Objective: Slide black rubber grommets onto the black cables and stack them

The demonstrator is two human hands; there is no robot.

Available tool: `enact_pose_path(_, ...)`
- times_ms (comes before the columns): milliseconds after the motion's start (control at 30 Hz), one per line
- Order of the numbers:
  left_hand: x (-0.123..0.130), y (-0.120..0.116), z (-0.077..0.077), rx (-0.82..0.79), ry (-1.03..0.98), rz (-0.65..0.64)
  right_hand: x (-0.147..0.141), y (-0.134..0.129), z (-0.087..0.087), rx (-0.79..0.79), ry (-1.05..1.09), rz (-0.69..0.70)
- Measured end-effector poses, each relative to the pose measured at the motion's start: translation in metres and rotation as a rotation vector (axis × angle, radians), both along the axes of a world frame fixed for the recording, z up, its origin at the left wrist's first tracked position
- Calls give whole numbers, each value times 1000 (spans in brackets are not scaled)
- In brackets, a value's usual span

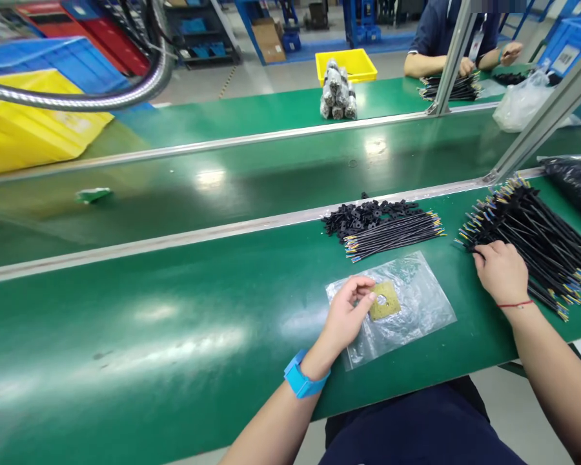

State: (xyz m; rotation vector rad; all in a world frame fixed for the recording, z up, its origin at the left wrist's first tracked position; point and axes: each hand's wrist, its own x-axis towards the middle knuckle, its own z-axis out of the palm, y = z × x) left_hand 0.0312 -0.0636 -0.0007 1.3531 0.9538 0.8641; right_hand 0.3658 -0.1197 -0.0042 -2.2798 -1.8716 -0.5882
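My left hand [349, 311] has its thumb and fingers curled at the left edge of a yellowish square plate [390, 298] with a round hole. Beneath the plate lies a clear plastic bag [423, 294] on the green bench. Over on the right, my right hand [503, 271] bends its fingers at the left side of a pile of short black cables [532, 226] with coloured wire ends. Its fingertips close on a cable end there, partly hidden by the hand. A neat row of similar cables [392, 236] lies behind the bag, beside a heap of small black plastic parts [363, 216].
A metal rail [271, 224] edges the bench, with a green belt [271, 174] beyond. Wrapped bundles [337, 90] and a yellow bin [347, 64] stand across it. A co-worker [445, 39] handles cables opposite. A slanted metal post [537, 106] rises at right, near a black bag [576, 184].
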Motion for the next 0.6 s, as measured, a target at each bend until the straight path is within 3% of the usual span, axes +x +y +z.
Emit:
enact_pose_path(100, -4, 6, 1, 36, 15, 41, -4, 4, 3, 77, 35, -86)
enact_pose_path(167, -7, 10, 3, 30, 9, 80, -20, 14, 9, 122, 84, -54)
enact_pose_path(367, -13, 24, 19, 70, 39, 141, -97, 71, 23, -87, 126, 522)
enact_pose_path(467, -22, 36, 24, 93, 65, 151, -123, 93, 19, -116, 138, 625)
enact_pose_path(600, -33, 64, 21, 166, 218, 200, -124, 103, 7, -91, 164, 669)
